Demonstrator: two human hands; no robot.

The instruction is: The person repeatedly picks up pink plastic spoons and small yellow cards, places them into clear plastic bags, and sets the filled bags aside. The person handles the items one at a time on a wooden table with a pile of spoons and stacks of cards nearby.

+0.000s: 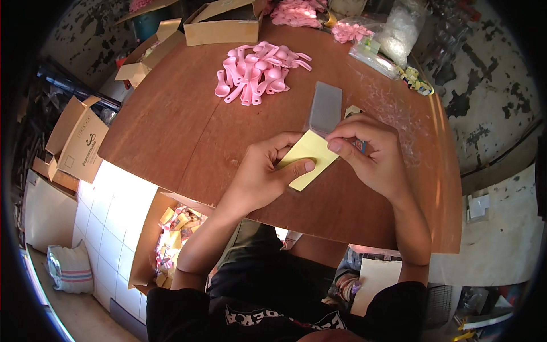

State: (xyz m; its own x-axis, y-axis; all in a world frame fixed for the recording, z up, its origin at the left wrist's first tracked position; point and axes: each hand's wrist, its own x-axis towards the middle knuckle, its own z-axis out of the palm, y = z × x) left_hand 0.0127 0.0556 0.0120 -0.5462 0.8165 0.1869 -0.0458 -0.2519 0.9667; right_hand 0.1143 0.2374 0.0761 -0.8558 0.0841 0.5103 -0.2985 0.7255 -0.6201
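My left hand [268, 171] is closed on a yellow rectangular card [310, 157], its thumb lying flat across the face and the fingers behind. At the card's upper right corner, my right hand [367, 148] pinches with thumb and forefinger; whatever is between them is too small to make out. Just beyond the card lies a grey, smooth rectangular stack or block [326, 105]. Part of a small printed item with blue on it [359, 145] shows behind the right fingers. Farther off on the table is a pile of pink plastic spoons [256, 71].
Cardboard boxes [223, 24] stand at the table's far left. Pink pieces in bags [350, 31] and a clear bag of whitish material [399, 34] sit at the far right. Clear plastic scraps [393, 108] litter the right side. Below left, an open carton [149, 239] holds yellow-and-pink packets.
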